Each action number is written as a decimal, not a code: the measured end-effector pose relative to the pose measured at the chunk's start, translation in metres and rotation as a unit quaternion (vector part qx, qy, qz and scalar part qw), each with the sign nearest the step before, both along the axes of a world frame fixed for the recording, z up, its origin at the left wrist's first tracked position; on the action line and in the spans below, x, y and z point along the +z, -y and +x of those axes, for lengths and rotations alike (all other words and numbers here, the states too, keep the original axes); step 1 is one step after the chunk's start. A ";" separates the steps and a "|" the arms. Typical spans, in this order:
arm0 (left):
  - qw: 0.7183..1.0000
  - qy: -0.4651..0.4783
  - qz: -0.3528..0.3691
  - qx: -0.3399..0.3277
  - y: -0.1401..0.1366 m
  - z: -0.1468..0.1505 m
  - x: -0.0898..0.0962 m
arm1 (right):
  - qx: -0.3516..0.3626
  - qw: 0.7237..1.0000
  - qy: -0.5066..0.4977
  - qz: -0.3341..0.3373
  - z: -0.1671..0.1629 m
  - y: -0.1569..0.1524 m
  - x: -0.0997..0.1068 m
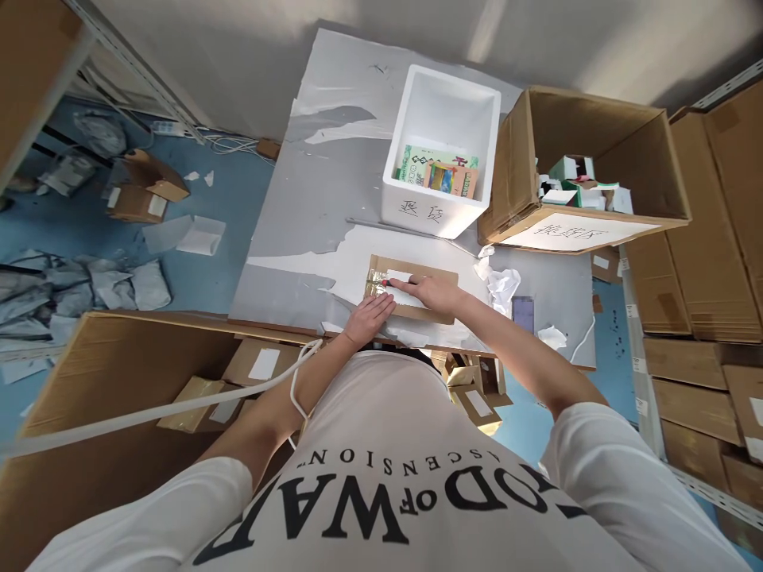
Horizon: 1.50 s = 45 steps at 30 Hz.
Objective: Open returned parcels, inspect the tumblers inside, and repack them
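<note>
A small cardboard box point(438, 311) with a white label and shiny clear tape at its left end lies flat on the grey table. My right hand point(438, 294) is closed around a utility knife point(387, 283), red and dark in colour. Its tip points left and meets the taped end of the box; the blade is too small to make out clearly. My left hand point(369, 318) lies with fingers stretched out on the box's near left edge, holding the box down beside the knife.
A white foam box point(441, 214) with colourful flat packs stands behind. Right of it is a large carton point(518, 175) holding small boxes. Crumpled paper point(502, 290) and a dark phone-like slab point(523, 314) lie at right. A big open carton point(131, 338) with parcels sits at left, crossed by a white cable point(196, 403).
</note>
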<state>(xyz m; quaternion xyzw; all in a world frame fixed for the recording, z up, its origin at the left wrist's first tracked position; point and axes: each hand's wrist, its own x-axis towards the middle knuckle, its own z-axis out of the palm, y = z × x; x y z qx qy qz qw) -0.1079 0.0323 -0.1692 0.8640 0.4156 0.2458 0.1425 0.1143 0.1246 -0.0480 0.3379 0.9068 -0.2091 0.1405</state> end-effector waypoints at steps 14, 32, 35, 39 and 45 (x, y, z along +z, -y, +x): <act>0.999 -0.037 0.001 0.010 -0.001 0.001 0.000 | -0.037 0.967 0.253 0.018 0.070 0.022 0.052; 0.982 -0.174 -0.072 -0.009 0.004 0.013 0.038 | -0.154 0.975 0.148 0.054 0.170 0.112 0.037; 0.978 -0.195 -0.074 -0.025 0.001 0.015 0.044 | -0.212 0.970 0.110 0.053 0.190 0.120 0.050; 0.976 -0.204 -0.057 -0.045 -0.010 0.018 0.062 | -0.415 0.906 -0.083 0.017 0.198 0.136 0.036; 0.960 -0.256 -0.051 -0.099 -0.062 0.034 0.093 | -0.643 0.668 -0.343 -0.149 0.135 0.168 -0.039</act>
